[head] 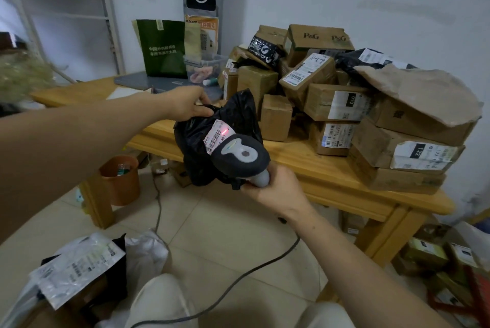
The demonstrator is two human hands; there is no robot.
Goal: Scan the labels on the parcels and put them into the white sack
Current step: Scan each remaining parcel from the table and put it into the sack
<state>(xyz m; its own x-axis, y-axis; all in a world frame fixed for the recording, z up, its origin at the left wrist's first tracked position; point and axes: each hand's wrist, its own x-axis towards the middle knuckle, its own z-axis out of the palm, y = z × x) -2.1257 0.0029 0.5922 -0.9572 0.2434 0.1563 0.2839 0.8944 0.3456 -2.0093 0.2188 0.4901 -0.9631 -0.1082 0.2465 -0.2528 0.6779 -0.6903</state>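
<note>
Glossy black for the parcel (195,142); white label (215,139) striped with black bars, one red dot. Black and pale grey on the scanner (240,155). Honey-yellow table (331,181), brown cardboard boxes (275,118), dark green bag (164,49), rusty orange bin (122,184), seemingly white sack (148,250), blurred.

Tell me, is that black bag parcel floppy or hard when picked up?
Probably floppy: the black bag parcel sags and crumples where the left hand pinches its top. Likely light, since one hand holds it up.

Parcels (344,102) on table (291,158)
</note>
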